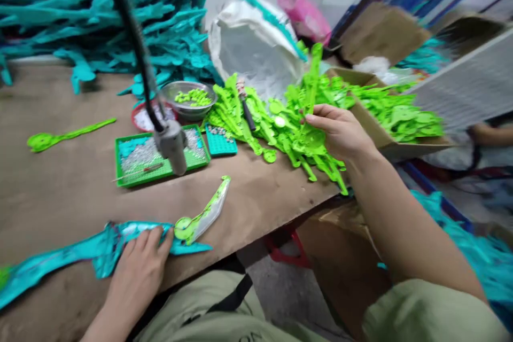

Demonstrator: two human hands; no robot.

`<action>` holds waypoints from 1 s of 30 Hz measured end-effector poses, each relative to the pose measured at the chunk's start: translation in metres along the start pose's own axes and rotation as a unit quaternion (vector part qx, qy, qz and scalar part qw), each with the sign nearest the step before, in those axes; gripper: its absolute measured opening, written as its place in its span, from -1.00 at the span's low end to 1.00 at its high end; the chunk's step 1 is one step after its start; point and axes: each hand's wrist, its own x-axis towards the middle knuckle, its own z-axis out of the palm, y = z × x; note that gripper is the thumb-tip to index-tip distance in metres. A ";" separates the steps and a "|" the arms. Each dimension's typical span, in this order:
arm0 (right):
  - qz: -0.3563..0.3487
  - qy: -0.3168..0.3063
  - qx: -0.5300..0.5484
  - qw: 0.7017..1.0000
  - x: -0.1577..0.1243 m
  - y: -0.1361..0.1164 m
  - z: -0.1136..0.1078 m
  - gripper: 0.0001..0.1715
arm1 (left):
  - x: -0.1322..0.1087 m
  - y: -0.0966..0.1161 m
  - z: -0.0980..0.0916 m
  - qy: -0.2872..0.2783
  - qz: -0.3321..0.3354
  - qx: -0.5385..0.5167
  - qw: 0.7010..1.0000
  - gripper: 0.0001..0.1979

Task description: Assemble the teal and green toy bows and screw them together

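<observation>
Left hand [140, 263]: fingers lay close together over teal piece [106, 248] on near side of bench [260, 203]; grip beneath hidden. Green-and-clear piece [206, 216]: lay by teal piece's tip, joining unclear. Right hand [340, 131]: fingers pinched green piece [315, 77] at green heap [286, 131]. Progress, judged: one teal piece under work, seemingly unfinished; green heap and far teal stack [172, 16] looked left to do.

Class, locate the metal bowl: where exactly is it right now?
In the head view, the metal bowl stands on the table left of centre, between the red dish on its left and the heap of green parts on its right.
</observation>
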 end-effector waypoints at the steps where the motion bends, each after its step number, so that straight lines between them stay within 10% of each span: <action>1: 0.010 -0.020 0.039 0.999 -0.010 0.002 0.017 -0.71 | 0.003 0.004 -0.006 -0.012 -0.023 -0.002 1.000 -0.57; 11: 0.202 -0.251 0.193 0.927 -0.114 0.034 0.111 -0.67 | 0.008 0.012 -0.013 -0.071 -0.117 -0.101 0.985 -0.62; 20: 0.274 -0.184 0.241 0.913 -0.155 0.048 0.131 -0.74 | 0.008 0.009 -0.016 0.010 -0.100 -0.102 0.990 -0.67; 30: 0.301 -0.346 0.346 0.819 -0.188 0.051 0.140 -0.77 | 0.014 0.029 -0.039 0.134 -0.121 -0.240 0.954 -0.48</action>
